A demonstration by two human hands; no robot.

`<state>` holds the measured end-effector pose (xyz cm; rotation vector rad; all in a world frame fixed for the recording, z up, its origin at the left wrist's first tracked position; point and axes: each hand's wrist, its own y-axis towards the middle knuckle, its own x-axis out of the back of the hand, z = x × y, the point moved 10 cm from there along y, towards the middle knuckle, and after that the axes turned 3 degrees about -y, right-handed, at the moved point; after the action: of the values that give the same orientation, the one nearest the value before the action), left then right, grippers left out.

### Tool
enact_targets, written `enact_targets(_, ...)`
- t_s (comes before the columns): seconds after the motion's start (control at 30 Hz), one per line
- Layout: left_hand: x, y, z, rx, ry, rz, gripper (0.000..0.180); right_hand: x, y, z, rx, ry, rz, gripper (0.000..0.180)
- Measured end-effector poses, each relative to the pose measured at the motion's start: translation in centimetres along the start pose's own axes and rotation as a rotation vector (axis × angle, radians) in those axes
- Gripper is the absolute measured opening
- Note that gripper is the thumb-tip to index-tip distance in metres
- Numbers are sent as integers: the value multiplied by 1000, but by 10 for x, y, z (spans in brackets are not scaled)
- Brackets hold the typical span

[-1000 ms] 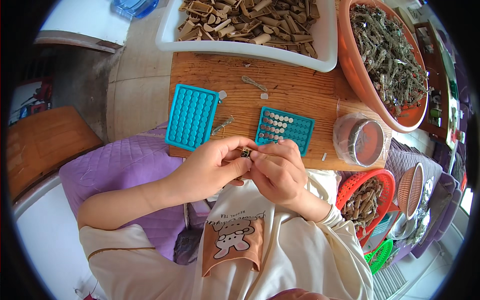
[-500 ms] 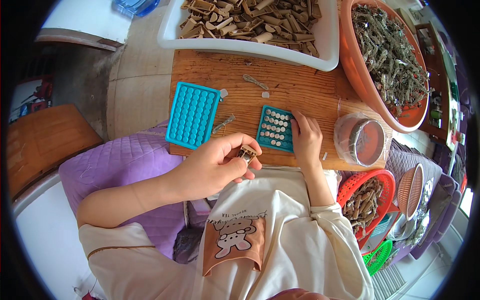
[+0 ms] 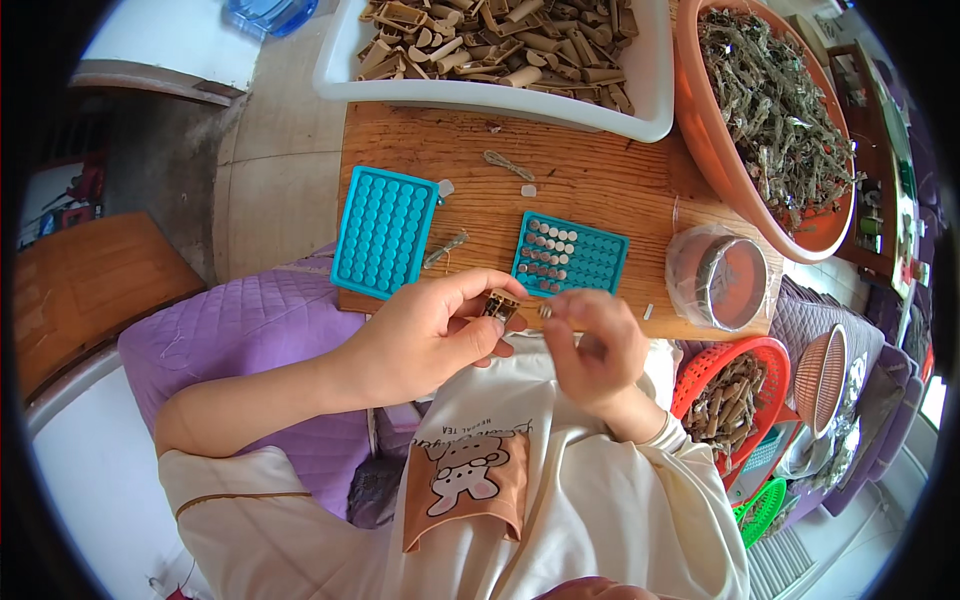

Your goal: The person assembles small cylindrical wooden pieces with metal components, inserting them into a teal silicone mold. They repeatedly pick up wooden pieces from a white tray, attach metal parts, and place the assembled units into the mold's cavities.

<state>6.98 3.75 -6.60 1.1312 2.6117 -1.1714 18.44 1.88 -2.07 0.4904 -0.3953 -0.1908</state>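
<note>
My left hand (image 3: pixel 440 325) is closed around a small brown plastic casing (image 3: pixel 501 304) with dark and shiny parts inside, held just off the table's near edge. To its right, my right hand (image 3: pixel 603 350) is somewhat blurred, thumb and fingertips pinching a tiny round silver disc (image 3: pixel 545 311), like a button cell. A short gap separates the disc from the casing. Just beyond both hands lies a small teal tray (image 3: pixel 606 262), its left pockets filled with rows of silvery discs (image 3: pixel 553 238). A larger teal tray (image 3: pixel 380 232) with rows of round pockets rests further left.
A white bin (image 3: pixel 500 92) of brown plastic casings stands at the back. Beside it leans an orange basin (image 3: pixel 690 90) heaped with wired parts. A plastic-lined round container (image 3: pixel 735 285), wire bundles (image 3: pixel 508 163) and a red basket (image 3: pixel 770 360) are also around.
My right hand has left the small tray and come down-left toward the casing, now with a silver disc in its fingertips. My left hand has barely moved.
</note>
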Motion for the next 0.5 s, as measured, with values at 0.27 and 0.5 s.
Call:
enact_targets(0.27, 2, 0, 3, 12, 317, -18, 28, -21, -2, 15, 161, 63, 39, 27)
enact_targets(0.5, 5, 9, 31, 59, 52, -25, 23, -31, -5, 4, 113, 97, 251, 24)
